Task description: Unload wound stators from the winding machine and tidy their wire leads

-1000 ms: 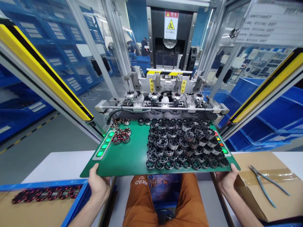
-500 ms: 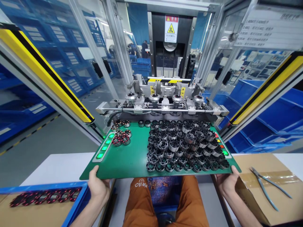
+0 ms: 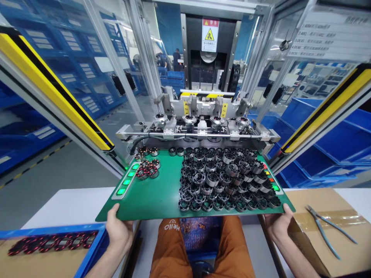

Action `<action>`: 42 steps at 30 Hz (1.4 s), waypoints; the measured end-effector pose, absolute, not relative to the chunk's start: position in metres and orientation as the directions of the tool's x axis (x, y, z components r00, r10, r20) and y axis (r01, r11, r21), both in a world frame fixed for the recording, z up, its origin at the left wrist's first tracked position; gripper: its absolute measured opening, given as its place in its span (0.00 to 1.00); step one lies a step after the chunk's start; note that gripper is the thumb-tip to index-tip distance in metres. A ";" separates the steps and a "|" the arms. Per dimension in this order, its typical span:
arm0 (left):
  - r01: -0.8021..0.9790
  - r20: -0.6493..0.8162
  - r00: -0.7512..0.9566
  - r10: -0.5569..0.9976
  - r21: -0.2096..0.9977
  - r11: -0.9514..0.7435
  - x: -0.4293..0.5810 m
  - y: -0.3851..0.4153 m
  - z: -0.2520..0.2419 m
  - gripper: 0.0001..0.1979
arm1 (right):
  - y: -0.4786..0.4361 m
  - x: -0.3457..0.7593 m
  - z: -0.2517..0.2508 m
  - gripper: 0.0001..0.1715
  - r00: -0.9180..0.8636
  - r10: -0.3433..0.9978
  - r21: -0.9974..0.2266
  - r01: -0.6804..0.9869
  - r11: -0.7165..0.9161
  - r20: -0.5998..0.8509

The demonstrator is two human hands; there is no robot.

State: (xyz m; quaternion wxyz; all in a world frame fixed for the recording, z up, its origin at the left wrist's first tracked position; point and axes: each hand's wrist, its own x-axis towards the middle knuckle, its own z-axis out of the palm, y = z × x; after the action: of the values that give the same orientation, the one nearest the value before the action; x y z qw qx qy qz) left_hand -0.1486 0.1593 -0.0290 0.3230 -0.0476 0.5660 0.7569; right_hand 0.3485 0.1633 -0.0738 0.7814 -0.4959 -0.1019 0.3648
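Note:
My left hand [image 3: 118, 231] grips the front left corner of a green worktop [image 3: 166, 189], thumb on top and the other fingers underneath, mostly hidden. At the front right corner, my right hand [image 3: 278, 224] holds the same edge in the same way. Black-and-silver motor stator cores [image 3: 213, 178] stand stacked in many rows on the worktop's right side. Several stators wound with copper wire [image 3: 148, 170] sit at the left, near the lit green buttons [image 3: 129, 181]. Behind them, a winding machine [image 3: 203, 123] carries stators on its round fixtures.
A blue tray [image 3: 101, 231] with a row of wound stators [image 3: 55, 242] stands at lower left. Blue-handled pliers [image 3: 326, 231] lie on cardboard [image 3: 342, 210] at right. Yellow-and-black light-curtain posts [image 3: 58, 92] flank the machine. Blue bins [image 3: 327, 131] are stacked beyond the right post.
The striped carriage behind the machine's fixtures has shifted slightly upward in view. Both hands stay on the worktop edge, and the stators remain in place.

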 end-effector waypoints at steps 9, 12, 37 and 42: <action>-0.527 -0.424 -0.792 0.440 0.838 -0.142 -0.147 0.159 -0.027 0.06 | 0.163 0.348 -0.074 0.39 0.708 0.676 -0.827 -0.494 0.271 -0.201; -0.526 -0.422 -0.793 0.440 0.838 -0.144 -0.147 0.159 -0.027 0.06 | 0.163 0.349 -0.074 0.40 0.708 0.674 -0.824 -0.499 0.267 -0.211; -0.519 -0.411 -0.791 0.453 0.843 -0.141 -0.147 0.157 -0.026 0.06 | 0.163 0.346 -0.071 0.41 0.711 0.678 -0.835 -0.479 0.271 -0.187; -0.519 -0.414 -0.790 0.453 0.844 -0.133 -0.148 0.157 -0.027 0.07 | 0.163 0.346 -0.069 0.43 0.710 0.676 -0.826 -0.492 0.274 -0.198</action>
State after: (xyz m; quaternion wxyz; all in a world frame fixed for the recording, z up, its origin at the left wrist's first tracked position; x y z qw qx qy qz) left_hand -0.1478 0.1570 -0.0273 0.3230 -0.0290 0.5739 0.7520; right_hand 0.3459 0.1634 -0.0692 0.7923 -0.4766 -0.0967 0.3686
